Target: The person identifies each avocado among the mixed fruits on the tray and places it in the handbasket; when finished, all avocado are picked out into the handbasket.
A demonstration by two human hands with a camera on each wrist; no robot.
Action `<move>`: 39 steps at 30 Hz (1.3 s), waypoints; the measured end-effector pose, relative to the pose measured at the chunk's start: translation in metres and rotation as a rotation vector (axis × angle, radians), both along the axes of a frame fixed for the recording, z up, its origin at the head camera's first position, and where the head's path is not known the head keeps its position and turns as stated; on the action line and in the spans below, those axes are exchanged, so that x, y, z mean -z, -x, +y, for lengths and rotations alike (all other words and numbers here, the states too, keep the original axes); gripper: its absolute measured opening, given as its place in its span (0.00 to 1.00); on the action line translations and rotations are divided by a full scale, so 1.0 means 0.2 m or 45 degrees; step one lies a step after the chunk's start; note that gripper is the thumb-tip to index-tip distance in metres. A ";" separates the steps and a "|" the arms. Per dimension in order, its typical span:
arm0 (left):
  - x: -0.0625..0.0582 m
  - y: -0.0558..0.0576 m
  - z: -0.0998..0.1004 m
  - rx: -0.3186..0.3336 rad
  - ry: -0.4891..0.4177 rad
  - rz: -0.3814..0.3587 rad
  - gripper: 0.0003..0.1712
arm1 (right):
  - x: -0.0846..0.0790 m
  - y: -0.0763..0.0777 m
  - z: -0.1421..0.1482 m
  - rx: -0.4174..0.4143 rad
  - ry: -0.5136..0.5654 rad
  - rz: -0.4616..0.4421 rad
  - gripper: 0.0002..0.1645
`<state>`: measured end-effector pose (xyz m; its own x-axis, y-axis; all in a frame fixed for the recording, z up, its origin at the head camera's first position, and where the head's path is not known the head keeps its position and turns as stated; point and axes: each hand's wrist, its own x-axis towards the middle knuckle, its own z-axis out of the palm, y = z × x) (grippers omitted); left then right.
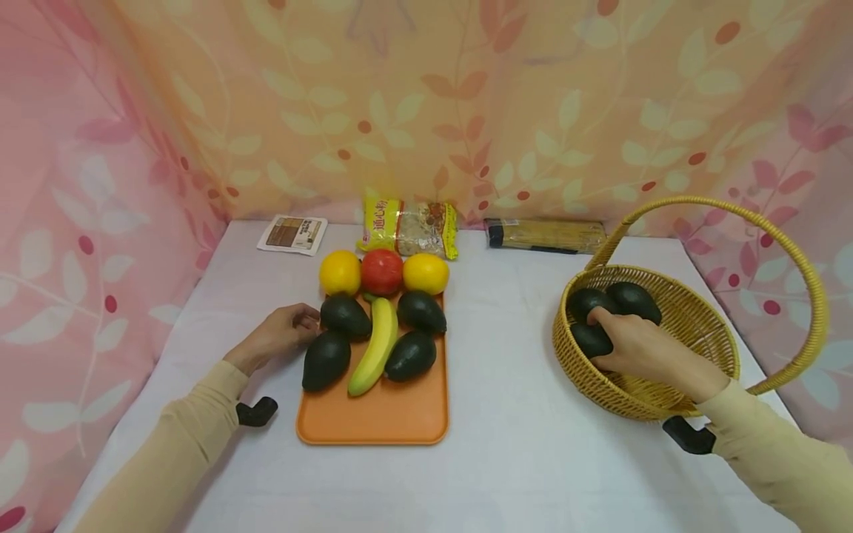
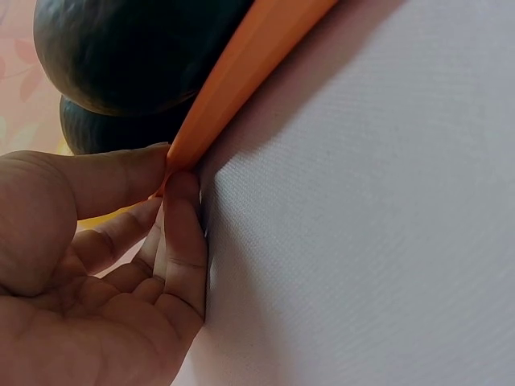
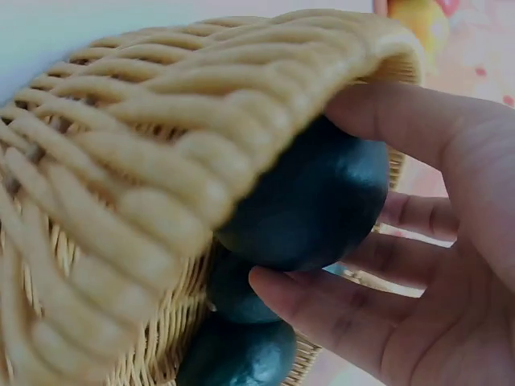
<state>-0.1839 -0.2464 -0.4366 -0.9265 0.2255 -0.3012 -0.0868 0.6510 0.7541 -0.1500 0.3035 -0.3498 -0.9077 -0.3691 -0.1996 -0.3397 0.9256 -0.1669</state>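
Note:
My left hand (image 1: pixel 275 338) is at the left side of the orange tray (image 1: pixel 373 426). In the left wrist view, thumb and forefinger pinch the tray's rim. A banana (image 1: pixel 375 348) lies along the tray's middle, flanked by several dark avocados (image 1: pixel 327 360). Behind them sit two yellow fruits (image 1: pixel 426 274) with a red fruit (image 1: pixel 382 272) between. On the right, my right hand (image 1: pixel 633 344) reaches into a wicker basket (image 1: pixel 706 333). Its thumb and fingers are round a dark avocado (image 3: pixel 314 201) close under the rim. Two other avocados (image 1: pixel 634 300) lie beside it in the basket.
At the back of the white table stand a yellow pasta packet (image 1: pixel 409 228), a small brown-and-white packet (image 1: pixel 292 234) and a long pack of noodles (image 1: pixel 546 235). The basket's tall handle (image 1: pixel 800 274) arches over its right side. Floral curtains (image 1: pixel 400 111) enclose the table.

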 end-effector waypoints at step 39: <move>-0.01 0.00 0.00 -0.002 -0.032 -0.004 0.22 | 0.04 0.03 0.00 0.047 0.032 0.020 0.37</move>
<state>-0.1838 -0.2457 -0.4352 -0.9260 0.2316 -0.2982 -0.0900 0.6316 0.7700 -0.1564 0.3030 -0.3570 -0.9238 -0.3399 -0.1764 -0.3080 0.9332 -0.1851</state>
